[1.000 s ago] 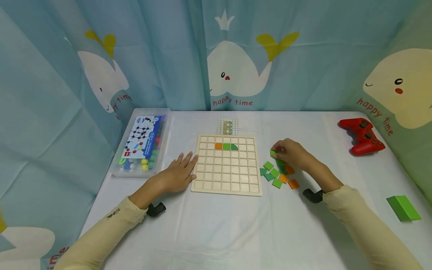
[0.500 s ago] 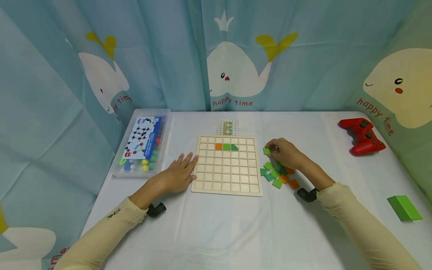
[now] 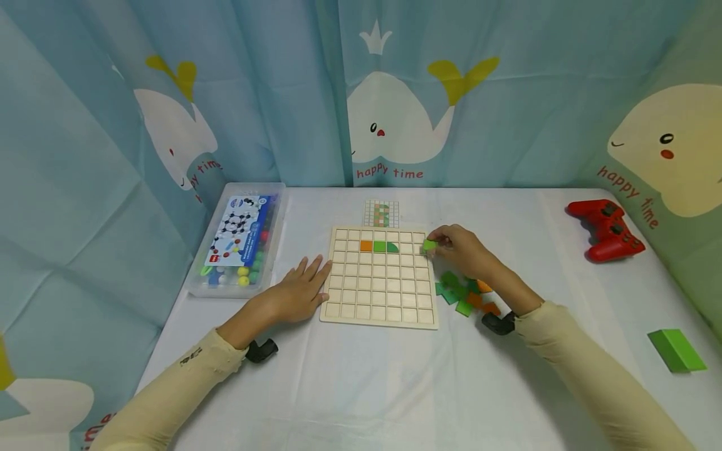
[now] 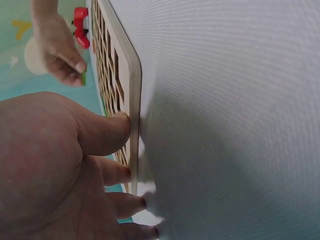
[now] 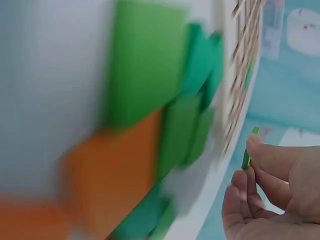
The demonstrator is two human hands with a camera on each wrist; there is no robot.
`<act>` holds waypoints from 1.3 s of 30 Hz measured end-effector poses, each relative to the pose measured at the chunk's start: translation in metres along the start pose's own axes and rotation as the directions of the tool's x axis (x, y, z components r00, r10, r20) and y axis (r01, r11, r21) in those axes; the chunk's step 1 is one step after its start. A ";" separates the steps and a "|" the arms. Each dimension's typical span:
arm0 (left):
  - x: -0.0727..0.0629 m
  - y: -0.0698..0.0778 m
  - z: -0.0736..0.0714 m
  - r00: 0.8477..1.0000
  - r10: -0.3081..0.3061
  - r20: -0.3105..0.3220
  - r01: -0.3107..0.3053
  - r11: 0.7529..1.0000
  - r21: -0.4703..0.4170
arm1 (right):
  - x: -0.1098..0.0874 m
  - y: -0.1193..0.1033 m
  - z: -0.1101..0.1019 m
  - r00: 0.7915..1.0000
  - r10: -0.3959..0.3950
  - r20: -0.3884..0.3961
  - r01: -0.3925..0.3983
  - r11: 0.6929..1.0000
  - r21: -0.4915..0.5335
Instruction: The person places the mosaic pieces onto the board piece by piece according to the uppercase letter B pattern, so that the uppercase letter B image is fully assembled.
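A light green square tile (image 3: 430, 245) is pinched between the thumb and fingers of my right hand (image 3: 459, 249), over the right edge of the wooden grid board (image 3: 378, 316). In the right wrist view the tile (image 5: 251, 148) shows edge-on at the fingertips. My left hand (image 3: 299, 291) lies with fingers spread at the board's left edge; in the left wrist view the thumb and a finger touch the frame. An orange tile (image 3: 366, 246), a light green tile (image 3: 380, 247) and a dark green rounded tile (image 3: 392, 248) sit side by side in the board's second row.
Several loose green and orange tiles (image 3: 464, 307) lie right of the board. A small printed grid card (image 3: 381, 213) is behind it. A clear plastic box of coloured balls (image 3: 237, 241) stands left. Far right are a red game controller (image 3: 606, 229) and a green block (image 3: 677, 351).
My right hand has carried the light green tile leftward from above the loose pile to the board's right edge. The left hand has stayed in place.
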State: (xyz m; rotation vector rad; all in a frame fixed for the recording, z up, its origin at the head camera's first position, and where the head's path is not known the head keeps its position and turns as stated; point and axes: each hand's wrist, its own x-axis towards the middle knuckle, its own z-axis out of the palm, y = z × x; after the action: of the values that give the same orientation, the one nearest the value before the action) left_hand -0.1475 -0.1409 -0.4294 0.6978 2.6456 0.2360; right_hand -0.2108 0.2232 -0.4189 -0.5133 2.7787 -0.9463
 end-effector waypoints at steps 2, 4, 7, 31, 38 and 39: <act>0.000 0.000 0.000 1.000 -0.002 0.002 0.002 1.000 0.000 | 0.005 -0.012 0.006 1.000 -0.001 0.019 0.001 1.000 0.016; 0.000 0.000 -0.001 1.000 -0.003 0.004 0.003 1.000 0.000 | 0.012 -0.024 0.014 0.999 -0.014 0.041 0.013 0.999 0.032; -0.001 0.001 -0.001 1.000 -0.003 0.002 0.003 1.000 -0.001 | 0.022 -0.041 0.027 0.997 -0.036 0.071 0.032 0.998 0.057; 0.000 0.000 0.001 1.000 -0.002 -0.006 0.002 1.000 0.008 | 0.045 -0.085 0.076 0.986 -0.083 0.146 0.085 0.996 -0.010; -0.001 0.001 0.000 1.000 -0.005 0.002 0.005 1.000 0.008 | 0.042 -0.084 0.074 0.984 -0.128 0.126 0.133 0.990 -0.037; -0.001 0.001 0.000 1.000 -0.006 0.002 0.006 1.000 0.010 | 0.041 -0.084 0.073 0.983 -0.138 0.125 0.144 0.989 -0.040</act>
State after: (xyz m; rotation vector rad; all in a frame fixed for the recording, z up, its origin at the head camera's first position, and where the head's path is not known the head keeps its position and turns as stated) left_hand -0.1464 -0.1406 -0.4284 0.6927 2.6483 0.2211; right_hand -0.2077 0.1049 -0.4260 -0.7574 2.6908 -0.8451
